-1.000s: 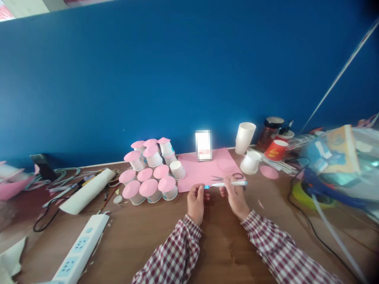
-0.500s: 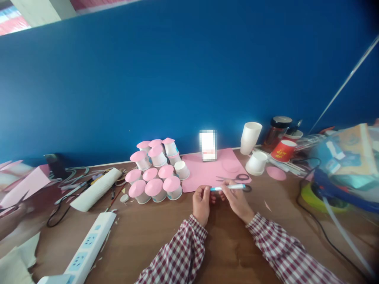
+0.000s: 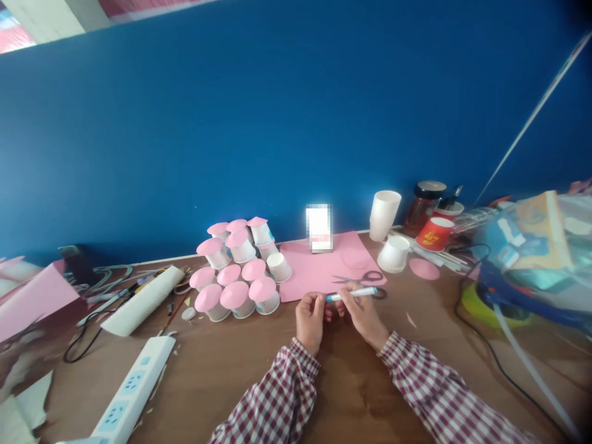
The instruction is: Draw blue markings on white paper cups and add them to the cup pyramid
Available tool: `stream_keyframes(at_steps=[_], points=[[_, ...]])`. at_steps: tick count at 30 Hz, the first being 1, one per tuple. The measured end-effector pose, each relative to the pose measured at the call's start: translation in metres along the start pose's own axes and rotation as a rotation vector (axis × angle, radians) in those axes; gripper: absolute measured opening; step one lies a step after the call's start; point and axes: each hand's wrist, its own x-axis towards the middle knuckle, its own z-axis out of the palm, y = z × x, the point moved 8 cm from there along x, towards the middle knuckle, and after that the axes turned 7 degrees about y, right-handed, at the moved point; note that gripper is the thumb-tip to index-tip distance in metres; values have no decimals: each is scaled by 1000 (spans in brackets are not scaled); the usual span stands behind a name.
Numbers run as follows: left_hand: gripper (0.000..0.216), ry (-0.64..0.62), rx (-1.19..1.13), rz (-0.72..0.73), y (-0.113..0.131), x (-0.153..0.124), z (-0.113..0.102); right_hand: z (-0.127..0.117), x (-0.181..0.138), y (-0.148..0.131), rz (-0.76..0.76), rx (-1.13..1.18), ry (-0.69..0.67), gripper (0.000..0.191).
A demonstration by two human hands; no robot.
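A white marker with blue ends (image 3: 367, 292) lies across between my two hands. My right hand (image 3: 363, 314) is closed around its body. The fingers of my left hand (image 3: 309, 317) are pinched at its left end. Just beyond my hands, dark-handled scissors (image 3: 370, 277) rest on a sheet of pink paper (image 3: 300, 268). Left of the sheet stand several upturned paper cups with pink cone tops (image 3: 238, 296), in rows. One bare white cup (image 3: 278, 267) is beside them, at the sheet's left edge.
White cups (image 3: 385, 213) are stacked at the back right, near another upturned cup (image 3: 393, 254), a pink disc (image 3: 424, 269) and a red cup (image 3: 435, 234). A power strip (image 3: 134, 385) and a cup sleeve (image 3: 141, 302) lie left. A blurred hand (image 3: 21, 357) shows at far left.
The whole view has shifted slightly, so things sit a little further left. My hands keep the same hold on the marker. The other person's hand at far left has moved.
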Motion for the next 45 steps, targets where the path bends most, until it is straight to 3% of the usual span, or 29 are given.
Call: stream_keyframes(at_steps=[9,12,19,27,35,45], points=[[34,-18,82,74,9,-3,5,0,1,10,90,160,35,30],[34,-51,79,114,8,-1,7,-3,3,10,42,108,71,31],[37,-117,99,96,-1,4,12,-2,4,1,-85,-28,17,30],[34,-242,105,94,0,2,17,-6,5,-3,-88,-33,51,37],[30,-214,-16,42,-3,7,12,-4,8,2,-107,-33,21,42],[33,-185,38,140,8,2,12,-6,3,-1,-68,8,76,38]])
